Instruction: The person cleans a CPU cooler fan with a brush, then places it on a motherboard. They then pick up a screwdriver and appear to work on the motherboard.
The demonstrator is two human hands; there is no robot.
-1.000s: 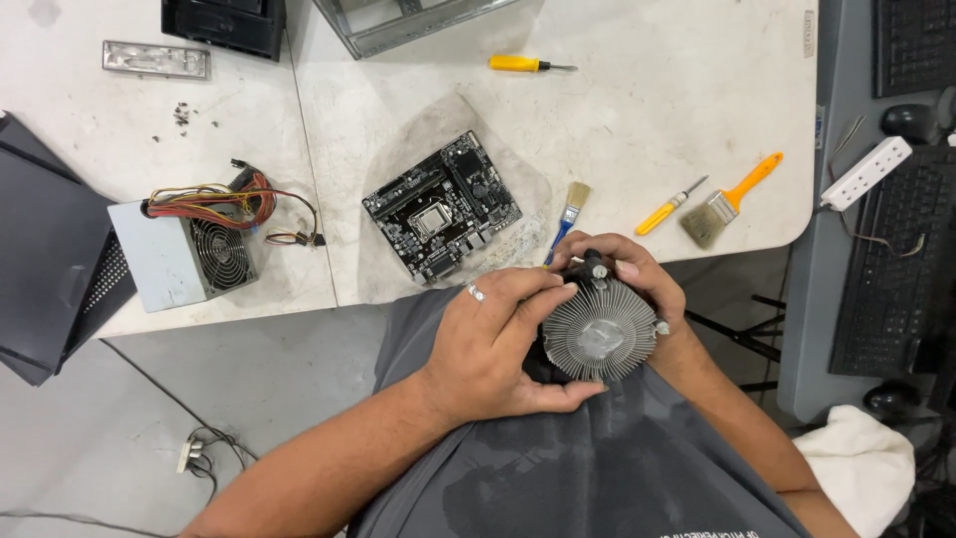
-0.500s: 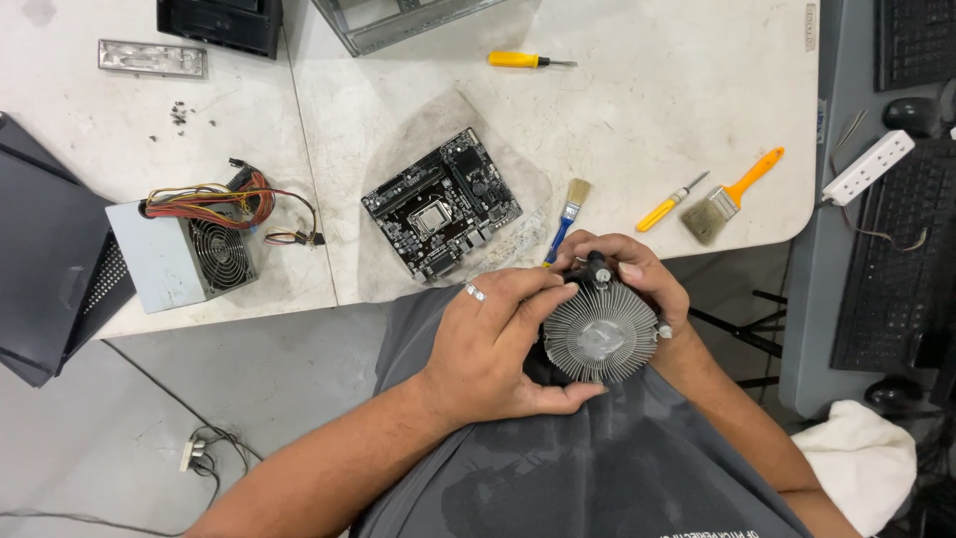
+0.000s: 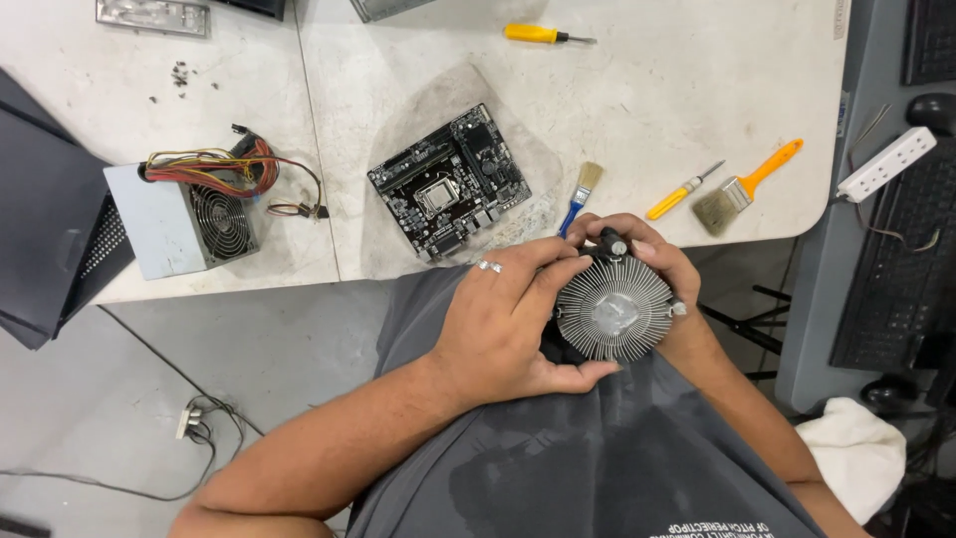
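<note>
Both hands gripped the round finned cooler (image 3: 615, 311) over the lap, below the worktop (image 3: 637, 120) edge — left hand (image 3: 508, 324) wrapped around its side, right hand (image 3: 662, 269) cupped behind. Position unchanged from a second before — the hold stayed steady.

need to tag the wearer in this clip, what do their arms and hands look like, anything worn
Both forearms are bare, with no sleeves reaching them and no gloves or watch in view. The left hand wears a silver ring on one finger. The right hand shows no jewellery on the parts visible. The person wears a dark grey shirt.
</note>
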